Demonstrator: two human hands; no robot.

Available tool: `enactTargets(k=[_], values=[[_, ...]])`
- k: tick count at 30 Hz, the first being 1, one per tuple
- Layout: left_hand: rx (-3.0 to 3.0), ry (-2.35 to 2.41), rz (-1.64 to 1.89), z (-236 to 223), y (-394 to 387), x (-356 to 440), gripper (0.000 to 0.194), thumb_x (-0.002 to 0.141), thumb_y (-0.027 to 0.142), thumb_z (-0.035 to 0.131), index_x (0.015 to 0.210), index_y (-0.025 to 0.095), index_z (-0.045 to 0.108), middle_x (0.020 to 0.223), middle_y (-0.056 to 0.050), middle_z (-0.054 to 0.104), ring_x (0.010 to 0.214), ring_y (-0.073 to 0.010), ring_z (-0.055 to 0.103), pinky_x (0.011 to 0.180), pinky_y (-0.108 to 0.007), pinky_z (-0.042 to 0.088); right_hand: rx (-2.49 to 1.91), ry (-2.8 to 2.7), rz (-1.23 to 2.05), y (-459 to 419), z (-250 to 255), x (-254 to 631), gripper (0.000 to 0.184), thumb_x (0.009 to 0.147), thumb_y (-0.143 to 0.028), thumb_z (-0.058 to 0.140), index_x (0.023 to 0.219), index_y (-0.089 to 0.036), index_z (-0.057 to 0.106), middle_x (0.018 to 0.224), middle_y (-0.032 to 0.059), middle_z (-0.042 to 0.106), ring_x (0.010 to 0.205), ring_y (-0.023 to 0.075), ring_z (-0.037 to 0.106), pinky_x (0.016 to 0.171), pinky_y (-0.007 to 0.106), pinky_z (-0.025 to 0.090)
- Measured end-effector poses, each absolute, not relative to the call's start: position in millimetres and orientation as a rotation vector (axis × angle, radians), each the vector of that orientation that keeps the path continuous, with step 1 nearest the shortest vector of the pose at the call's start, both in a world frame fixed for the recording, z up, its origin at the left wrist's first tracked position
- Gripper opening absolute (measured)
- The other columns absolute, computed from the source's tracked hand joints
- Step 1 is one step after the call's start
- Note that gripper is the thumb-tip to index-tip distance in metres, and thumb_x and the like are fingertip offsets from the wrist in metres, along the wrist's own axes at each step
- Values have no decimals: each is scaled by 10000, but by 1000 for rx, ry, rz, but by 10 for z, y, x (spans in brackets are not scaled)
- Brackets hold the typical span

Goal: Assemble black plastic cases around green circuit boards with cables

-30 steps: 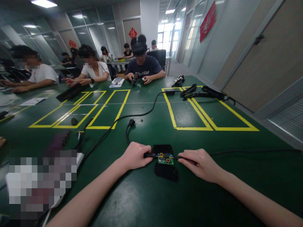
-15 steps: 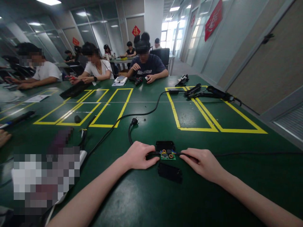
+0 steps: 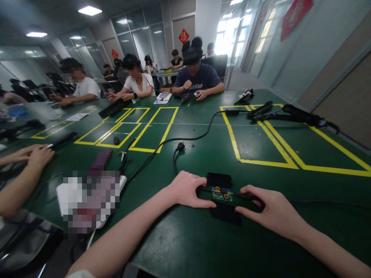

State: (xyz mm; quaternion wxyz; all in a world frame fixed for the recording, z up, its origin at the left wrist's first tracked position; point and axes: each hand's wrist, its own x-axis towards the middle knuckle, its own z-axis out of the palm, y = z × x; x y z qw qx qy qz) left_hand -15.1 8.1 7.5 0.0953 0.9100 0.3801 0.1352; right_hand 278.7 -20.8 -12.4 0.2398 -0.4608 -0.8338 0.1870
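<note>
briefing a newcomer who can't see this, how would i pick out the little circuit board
On the dark green table, find the space between the person's left hand and right hand. There, between a far black shell and a near black shell, sits the circuit board. Unlike those plain dark neighbours, it is green and carries two copper-coloured rings.

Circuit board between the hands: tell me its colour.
The circuit board is green, seen best in the head view, the only one.
</note>
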Motion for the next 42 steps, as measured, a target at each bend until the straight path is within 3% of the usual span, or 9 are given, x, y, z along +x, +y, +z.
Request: enactTargets(k=[6,12,15,19,32,42], values=[[2685,1135,408,84,86,-155,446,845,628,733,777,200,632,683,-10,711,620,-195,692,539,-262,336,-1289,-2260,445,-197,-75,2709,310,916,-547,655,821,-253,683,643,-2,691,461,157,572,444,274,418],[2681,1132,444,96,92,-173,425,884,597,704,761,200,618,650,-2,681,598,-186,671,535,-258,314,-1282,-2256,395,-196,-80,2700,328,965,-507,617,803,-230,684,640,7,673,485,162,588,463,274,405],[2672,1135,487,94,112,-195,406,981,546,586,761,206,593,613,10,641,562,-172,638,543,-262,320,-1245,-2237,386,-203,-74,2710,331,1016,-464,559,841,-220,699,673,23,686,519,162,610,491,271,437],[2689,1153,583,68,146,-216,457,1092,358,351,700,206,531,554,13,564,511,-151,571,545,-272,299,-1158,-2201,414,-205,-43,2711,359,1066,-398,473,906,-200,727,769,57,730,604,165,655,555,272,502],[2677,932,727,35,77,-232,381,920,209,445,546,201,374,438,44,388,412,-96,355,506,-250,236,-805,-2281,351,-277,24,2716,395,1109,-309,424,867,-170,704,662,17,677,556,111,626,538,223,464],[2655,983,492,46,56,-206,320,875,157,501,557,188,487,472,29,503,442,-103,458,525,-237,265,-950,-2411,522,-221,10,2787,341,1078,-324,471,905,-198,737,751,27,725,605,138,655,570,248,467]])
